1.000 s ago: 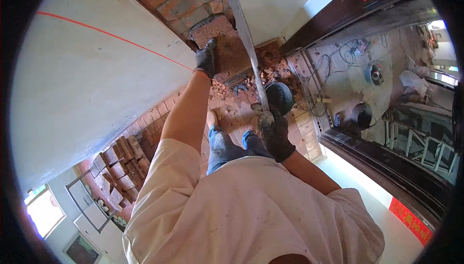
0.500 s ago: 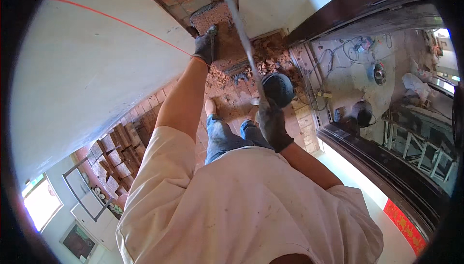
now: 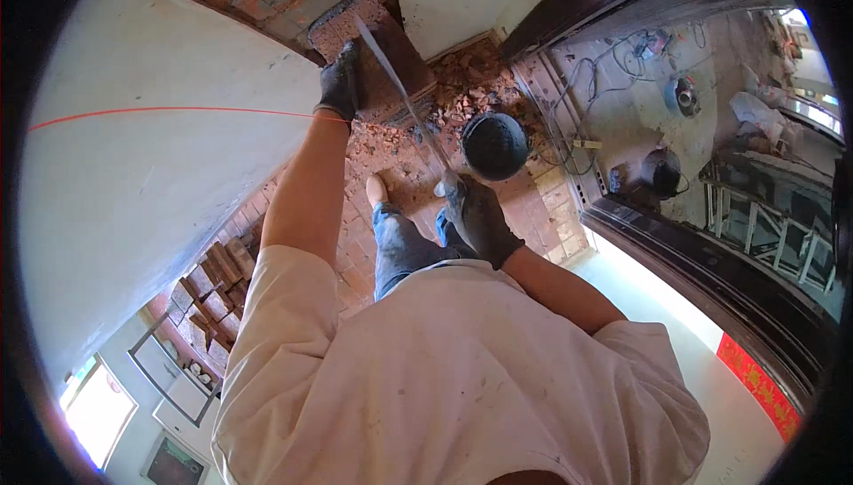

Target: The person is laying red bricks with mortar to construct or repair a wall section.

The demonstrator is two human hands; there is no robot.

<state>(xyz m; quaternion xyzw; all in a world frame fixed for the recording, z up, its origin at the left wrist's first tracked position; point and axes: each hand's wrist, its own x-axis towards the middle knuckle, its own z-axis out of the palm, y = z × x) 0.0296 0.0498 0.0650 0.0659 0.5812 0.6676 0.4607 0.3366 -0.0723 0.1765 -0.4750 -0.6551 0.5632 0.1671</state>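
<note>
My left hand [image 3: 338,85], in a dark glove, is closed on the near left edge of a reddish brick [image 3: 336,27] on top of a narrow brick pier [image 3: 391,81]. Grey mortar shows along the brick's edge. My gloved right hand [image 3: 480,218] grips the handle of a bricklayer's knife [image 3: 387,62], a long, narrow grey blade. Its tip points up and left, over the brickwork as seen from here. A taut red string [image 3: 195,110] runs from the left to my left wrist; its far end is hidden. Below the blade stands a black bucket [image 3: 495,146] with dark grey mortar.
Broken brick rubble [image 3: 466,90] lies beside the pier. A white wall panel [image 3: 160,147] rises at my left; stacked bricks [image 3: 213,290] stand behind it. At right, a dark door frame [image 3: 702,263] borders a room with cables [image 3: 622,63] and another bucket [image 3: 661,172].
My view has shifted, and the brickwork now appears farther left. The knife has swung lower, its tip now over the brick. My left hand stays at the brick's edge.
</note>
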